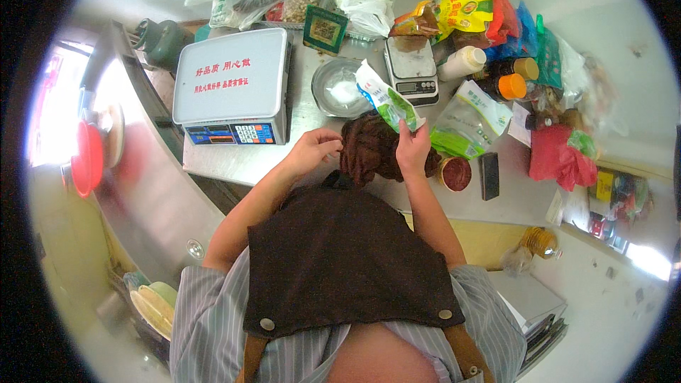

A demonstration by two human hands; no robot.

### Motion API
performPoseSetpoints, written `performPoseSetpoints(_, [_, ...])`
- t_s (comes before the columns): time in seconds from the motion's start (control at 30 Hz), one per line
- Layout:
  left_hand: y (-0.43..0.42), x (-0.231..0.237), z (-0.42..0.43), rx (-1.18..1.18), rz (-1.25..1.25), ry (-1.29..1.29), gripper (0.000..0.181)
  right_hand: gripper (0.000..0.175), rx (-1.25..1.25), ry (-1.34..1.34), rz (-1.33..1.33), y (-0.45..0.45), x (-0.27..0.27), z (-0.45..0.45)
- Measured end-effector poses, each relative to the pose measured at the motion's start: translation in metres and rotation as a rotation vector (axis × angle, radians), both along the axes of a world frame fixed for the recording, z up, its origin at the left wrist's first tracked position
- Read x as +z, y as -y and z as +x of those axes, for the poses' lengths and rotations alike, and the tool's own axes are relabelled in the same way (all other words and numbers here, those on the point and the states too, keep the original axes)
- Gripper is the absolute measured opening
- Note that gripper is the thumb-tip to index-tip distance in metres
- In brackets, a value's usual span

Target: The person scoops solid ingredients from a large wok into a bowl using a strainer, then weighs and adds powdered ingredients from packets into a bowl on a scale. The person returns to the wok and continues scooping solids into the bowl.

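My right hand [413, 150] grips the lower end of a white and green plastic packet [391, 100], which is tilted with its upper end at the rim of a metal bowl [321, 97]. White powder [343, 91] lies in the bowl. To the bowl's lower left, my left hand [318, 150] has its fingers curled near a dark brown cloth [362, 151]; whether they touch it I cannot tell. The cloth is bunched on the metal table between my hands. A small digital scale [412, 72] stands to the right of the bowl.
A large price scale [231, 77] stands at left. Beyond the bowl are a green framed card [325, 30] and bagged goods [303, 2]. On the right lie a clear and green bag [468, 119], bottles [500, 86], an open jar of dark red paste [456, 174], a phone [490, 176] and a red bag [556, 154].
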State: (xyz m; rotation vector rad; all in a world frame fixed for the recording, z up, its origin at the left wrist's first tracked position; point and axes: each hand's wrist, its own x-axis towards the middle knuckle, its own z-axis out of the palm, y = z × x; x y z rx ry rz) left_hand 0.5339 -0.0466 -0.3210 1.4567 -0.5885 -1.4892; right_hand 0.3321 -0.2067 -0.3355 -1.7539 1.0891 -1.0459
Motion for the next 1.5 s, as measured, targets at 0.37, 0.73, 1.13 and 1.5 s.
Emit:
performPoseSetpoints(0.37, [-0.006,-0.008,0.002,0.028,0.010,-0.023,0.028,0.019,0.011,0.013,-0.030,-0.001,-0.003,0.005])
performPoseSetpoints(0.73, [-0.005,-0.006,0.002,0.004,0.031,-0.019,0.028,0.025,0.043,-0.128,-0.038,-0.002,-0.005,0.006])
performPoseSetpoints(1.13, [0.021,0.007,0.003,-0.046,-0.050,0.085,0.037,0.035,0.063,0.717,0.860,-0.013,0.000,0.009])
performPoseSetpoints(1.5, [0.074,0.017,-0.023,0.140,-0.263,0.031,0.025,0.044,0.322,0.862,1.208,-0.035,0.002,0.013])
